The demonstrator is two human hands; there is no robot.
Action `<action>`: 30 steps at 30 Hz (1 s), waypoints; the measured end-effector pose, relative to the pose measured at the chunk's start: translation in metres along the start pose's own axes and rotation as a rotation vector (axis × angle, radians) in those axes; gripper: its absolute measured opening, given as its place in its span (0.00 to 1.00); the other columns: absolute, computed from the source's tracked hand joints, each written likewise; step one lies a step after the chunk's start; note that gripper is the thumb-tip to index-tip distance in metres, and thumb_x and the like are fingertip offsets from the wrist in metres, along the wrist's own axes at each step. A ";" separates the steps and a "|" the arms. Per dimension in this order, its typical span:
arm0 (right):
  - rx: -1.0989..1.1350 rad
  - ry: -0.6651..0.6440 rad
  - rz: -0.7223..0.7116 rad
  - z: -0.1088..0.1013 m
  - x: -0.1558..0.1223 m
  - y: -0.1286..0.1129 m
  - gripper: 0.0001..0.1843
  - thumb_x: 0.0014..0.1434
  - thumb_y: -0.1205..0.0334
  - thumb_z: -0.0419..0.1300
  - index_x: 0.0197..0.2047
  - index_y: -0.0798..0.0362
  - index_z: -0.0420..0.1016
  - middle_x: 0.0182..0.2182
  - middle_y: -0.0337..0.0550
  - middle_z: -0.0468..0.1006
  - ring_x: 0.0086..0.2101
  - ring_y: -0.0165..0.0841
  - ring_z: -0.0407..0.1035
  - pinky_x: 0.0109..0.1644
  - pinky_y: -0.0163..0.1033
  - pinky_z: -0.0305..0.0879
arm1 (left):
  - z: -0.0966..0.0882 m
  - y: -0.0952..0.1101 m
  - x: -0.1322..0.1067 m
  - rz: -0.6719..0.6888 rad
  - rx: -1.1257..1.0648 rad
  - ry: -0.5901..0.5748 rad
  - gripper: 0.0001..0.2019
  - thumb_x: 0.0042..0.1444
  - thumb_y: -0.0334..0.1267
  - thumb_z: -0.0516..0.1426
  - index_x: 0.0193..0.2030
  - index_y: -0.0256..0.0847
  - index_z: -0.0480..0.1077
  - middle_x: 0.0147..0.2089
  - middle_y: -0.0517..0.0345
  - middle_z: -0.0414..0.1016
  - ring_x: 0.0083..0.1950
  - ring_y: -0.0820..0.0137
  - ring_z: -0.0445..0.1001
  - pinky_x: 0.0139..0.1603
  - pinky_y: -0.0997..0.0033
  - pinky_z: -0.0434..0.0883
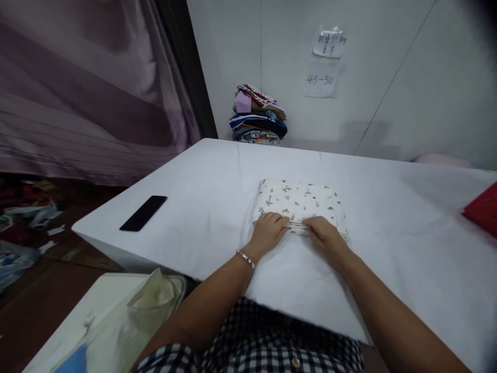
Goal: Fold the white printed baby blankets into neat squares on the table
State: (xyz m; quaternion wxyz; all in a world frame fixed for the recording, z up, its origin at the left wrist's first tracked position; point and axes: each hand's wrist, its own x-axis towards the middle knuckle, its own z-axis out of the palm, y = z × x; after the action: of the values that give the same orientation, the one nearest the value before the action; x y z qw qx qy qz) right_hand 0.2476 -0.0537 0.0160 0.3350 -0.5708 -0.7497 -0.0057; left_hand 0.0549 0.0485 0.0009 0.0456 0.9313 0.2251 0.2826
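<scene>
A folded white cloth (297, 199) with a small leaf and figure print lies flat on the white-covered table (202, 207). Its near edge shows several stacked layers. My left hand (268, 231) is closed over the left part of that edge, fingers on top, with a silver bracelet at the wrist. My right hand (325, 234) pinches the same edge a little to the right, thumb and fingers bent around it. A short stretch of the layered edge shows between the two hands. The undersides of my fingers are hidden.
A black phone (143, 213) lies at the table's left. Behind the far edge rises a stack of folded clothes (259, 115) against the wall. Something red (483, 211) sits at the right edge. A white stool-like surface (112, 290) with plastic bags stands below left, near a hanging curtain (89, 88).
</scene>
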 end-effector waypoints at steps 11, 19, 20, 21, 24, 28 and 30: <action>-0.030 -0.046 0.020 0.002 0.000 0.000 0.14 0.58 0.71 0.48 0.44 0.50 0.68 0.38 0.44 0.75 0.40 0.36 0.67 0.43 0.44 0.67 | 0.000 0.000 0.002 0.026 0.075 -0.004 0.10 0.63 0.36 0.46 0.39 0.40 0.67 0.36 0.55 0.71 0.41 0.67 0.67 0.42 0.64 0.61; -0.037 -0.099 -0.018 -0.003 0.002 -0.004 0.12 0.56 0.68 0.52 0.44 0.51 0.68 0.40 0.47 0.74 0.41 0.39 0.66 0.44 0.46 0.65 | 0.001 0.001 -0.001 0.027 0.060 -0.001 0.10 0.62 0.32 0.45 0.43 0.39 0.66 0.37 0.54 0.71 0.42 0.67 0.67 0.43 0.63 0.62; -0.043 -0.101 -0.017 -0.003 0.002 -0.003 0.12 0.56 0.68 0.52 0.45 0.51 0.68 0.40 0.47 0.74 0.41 0.39 0.66 0.45 0.46 0.65 | 0.000 0.001 -0.001 0.025 0.052 -0.002 0.10 0.62 0.31 0.45 0.43 0.39 0.66 0.38 0.54 0.71 0.42 0.66 0.67 0.44 0.63 0.62; -0.047 -0.101 -0.014 -0.002 0.002 -0.003 0.12 0.56 0.68 0.52 0.45 0.51 0.68 0.41 0.47 0.74 0.41 0.39 0.66 0.45 0.46 0.65 | -0.001 0.002 -0.001 0.023 0.043 -0.004 0.10 0.62 0.32 0.45 0.43 0.39 0.66 0.38 0.54 0.71 0.43 0.66 0.67 0.44 0.63 0.62; -0.046 -0.086 -0.014 0.000 0.001 -0.002 0.12 0.58 0.69 0.50 0.45 0.51 0.68 0.40 0.46 0.74 0.41 0.37 0.66 0.45 0.45 0.65 | -0.002 0.002 -0.001 0.018 0.011 -0.015 0.08 0.61 0.37 0.48 0.42 0.40 0.65 0.39 0.54 0.70 0.44 0.65 0.66 0.45 0.62 0.62; -0.038 -0.058 -0.018 0.003 0.000 0.001 0.13 0.59 0.70 0.49 0.45 0.50 0.67 0.39 0.46 0.74 0.40 0.37 0.66 0.44 0.44 0.65 | -0.002 0.001 -0.001 0.010 0.001 -0.027 0.09 0.60 0.41 0.50 0.42 0.40 0.65 0.40 0.54 0.70 0.44 0.65 0.66 0.45 0.62 0.62; -0.034 -0.047 -0.019 0.003 0.000 0.002 0.13 0.59 0.70 0.48 0.46 0.50 0.66 0.39 0.46 0.74 0.41 0.37 0.66 0.44 0.45 0.66 | -0.002 0.001 0.000 0.009 0.006 -0.026 0.08 0.61 0.40 0.49 0.42 0.40 0.65 0.40 0.55 0.70 0.43 0.66 0.66 0.44 0.62 0.62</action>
State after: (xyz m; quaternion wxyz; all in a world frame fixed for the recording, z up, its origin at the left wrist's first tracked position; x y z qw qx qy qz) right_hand 0.2478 -0.0522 0.0128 0.3074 -0.5691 -0.7626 -0.0082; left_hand 0.0540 0.0473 0.0023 0.0443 0.9362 0.2210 0.2698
